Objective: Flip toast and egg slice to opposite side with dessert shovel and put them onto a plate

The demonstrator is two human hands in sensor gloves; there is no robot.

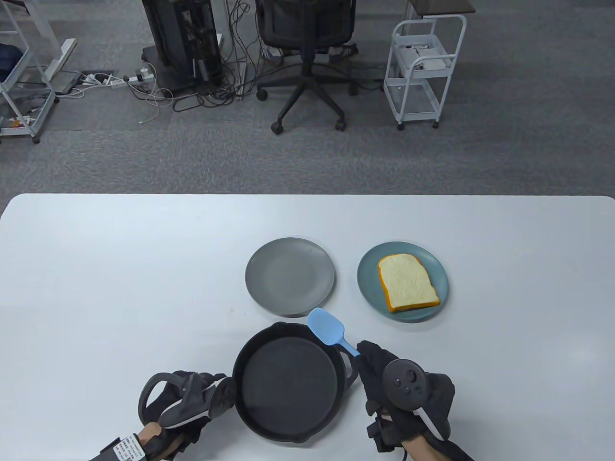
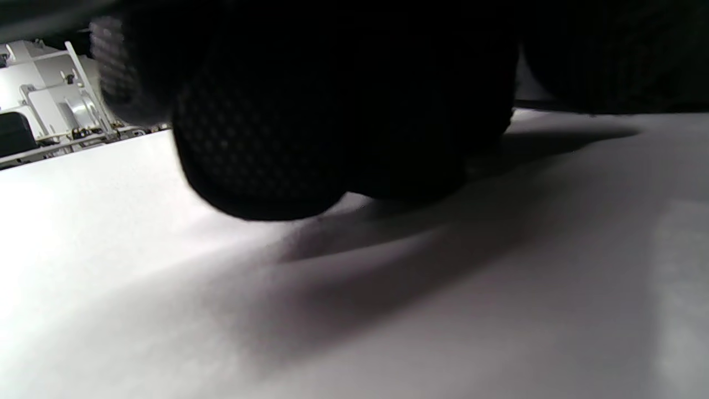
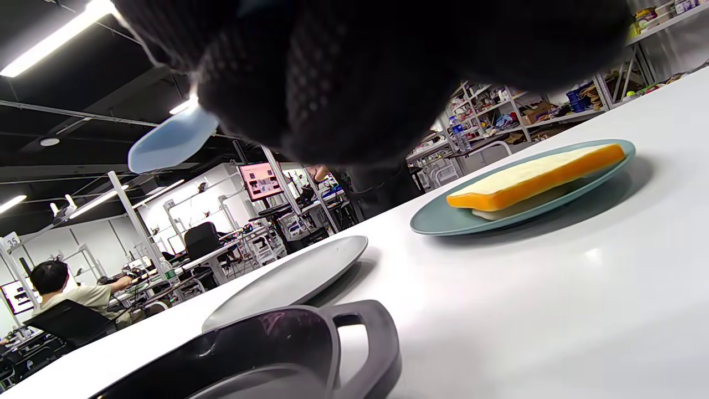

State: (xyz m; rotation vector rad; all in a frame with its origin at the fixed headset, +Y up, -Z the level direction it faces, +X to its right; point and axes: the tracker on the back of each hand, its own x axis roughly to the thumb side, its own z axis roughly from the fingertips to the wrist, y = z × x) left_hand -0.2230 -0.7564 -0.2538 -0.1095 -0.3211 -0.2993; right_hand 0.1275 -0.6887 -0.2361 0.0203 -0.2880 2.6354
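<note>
A slice of toast (image 1: 407, 283) lies on the teal plate (image 1: 370, 288); in the right wrist view a thin white slice (image 3: 498, 212) shows under the toast (image 3: 537, 174). The grey plate (image 1: 289, 276) beside it holds nothing. The black pan (image 1: 283, 384) stands near the front edge with nothing in it. My right hand (image 1: 363, 354) grips the handle of the blue dessert shovel (image 1: 326, 328), whose blade hovers over the pan's far rim. My left hand (image 1: 204, 384) curls at the pan's left side, over its hidden long handle.
The pan's small loop handle (image 1: 348, 365) points towards my right hand. Beyond the table's far edge are an office chair (image 1: 307, 53), a white cart (image 1: 423, 72) and floor cables. A person sits far off in the right wrist view (image 3: 61, 293).
</note>
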